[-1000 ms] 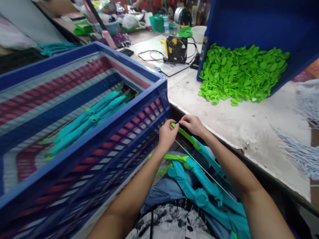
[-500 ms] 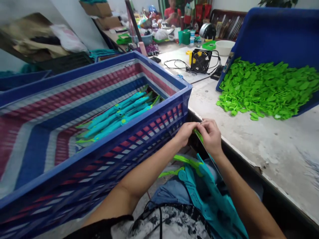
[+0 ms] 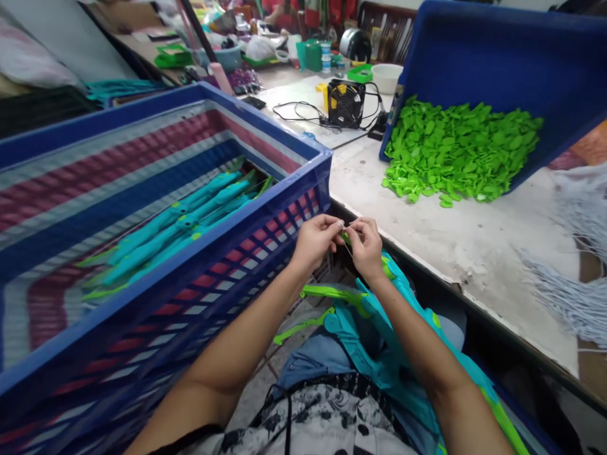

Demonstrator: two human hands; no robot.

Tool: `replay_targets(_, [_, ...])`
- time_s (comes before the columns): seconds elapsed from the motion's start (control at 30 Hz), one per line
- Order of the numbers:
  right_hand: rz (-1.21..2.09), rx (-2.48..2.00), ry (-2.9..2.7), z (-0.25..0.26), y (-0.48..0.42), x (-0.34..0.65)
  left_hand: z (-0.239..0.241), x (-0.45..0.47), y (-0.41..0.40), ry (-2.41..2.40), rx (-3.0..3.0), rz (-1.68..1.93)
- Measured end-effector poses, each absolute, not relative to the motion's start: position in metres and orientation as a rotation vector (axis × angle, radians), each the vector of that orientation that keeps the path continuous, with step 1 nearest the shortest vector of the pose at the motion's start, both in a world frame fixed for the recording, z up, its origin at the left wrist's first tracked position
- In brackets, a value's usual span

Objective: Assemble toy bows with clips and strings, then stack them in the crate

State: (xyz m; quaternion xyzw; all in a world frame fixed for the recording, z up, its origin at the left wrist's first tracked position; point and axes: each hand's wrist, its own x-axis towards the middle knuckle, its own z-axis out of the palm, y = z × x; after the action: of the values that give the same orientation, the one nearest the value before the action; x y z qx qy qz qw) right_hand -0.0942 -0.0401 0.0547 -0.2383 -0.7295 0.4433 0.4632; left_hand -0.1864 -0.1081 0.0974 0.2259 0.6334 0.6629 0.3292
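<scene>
1. Toy bow (image 3: 379, 309), teal with green limbs, lies across the person's lap below the bench edge. Its upper green tip rises to the hands.
2. Left hand (image 3: 315, 240): thumb and forefinger pinched shut at the bow's tip.
3. Right hand (image 3: 367, 249): fingertips also pinched at that tip, nearly touching the left hand's. A thin pale string (image 3: 349, 248) shows between the two hands; which hand grips it cannot be told.
4. Blue crate (image 3: 265, 205), lined with red, blue and white striped sheeting, stands just beside the left forearm. It holds a layer of like teal bows (image 3: 180, 221).
5. Workbench (image 3: 474, 240): pale, stained and worn top, chipped along the front edge.
6. Blue bin (image 3: 497, 57) sits tilted on the bench, with a heap of green plastic pieces (image 3: 455, 145) spilling from it onto the top.
7. Small black fan (image 3: 344, 103) with a trailing cable stands behind the heap, and a white bowl (image 3: 386, 76) is near it.
8. Pale cords (image 3: 569, 297) lie bunched at the bench's right end.
9. Room beyond: crowded tables with containers and bags, detail unclear.
</scene>
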Motion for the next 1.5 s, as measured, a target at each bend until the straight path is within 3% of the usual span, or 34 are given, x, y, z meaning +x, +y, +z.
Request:
replay_targets(0.2, [0.952, -0.520, -1.713, 0.056, -0.041, -0.099, 0.099, -0.189, -0.111, 1.481, 0.515, 1.559])
replay_targets(0.43, [1.042, -0.537, -1.823, 0.052, -0.039, -0.094, 0.091, -0.172, -0.102, 1.553, 0.316, 1.766])
replay_targets(0.67, [0.731, -0.511, -2.135, 0.055, -0.026, -0.080, 0.094, -0.177, -0.101, 1.523, 0.351, 1.686])
replay_targets(0.87, [0.461, -0.612, -2.397, 0.057, -0.018, -0.080, 0.079, -0.177, -0.105, 1.788, 0.820, 1.545])
replay_targets(1.2, [0.895, -0.547, -2.117, 0.043, -0.020, -0.063, 0.058, -0.178, -0.114, 2.087, 1.258, 1.367])
replay_targets(1.4, [0.774, -0.736, -2.213, 0.028, -0.020, -0.067, 0.061, -0.185, -0.119, 2.234, 1.536, 0.910])
replay_targets(1.5, [0.801, -0.779, -2.252, 0.034, -0.023, -0.053, 0.064, -0.187, -0.117, 2.282, 1.567, 0.861])
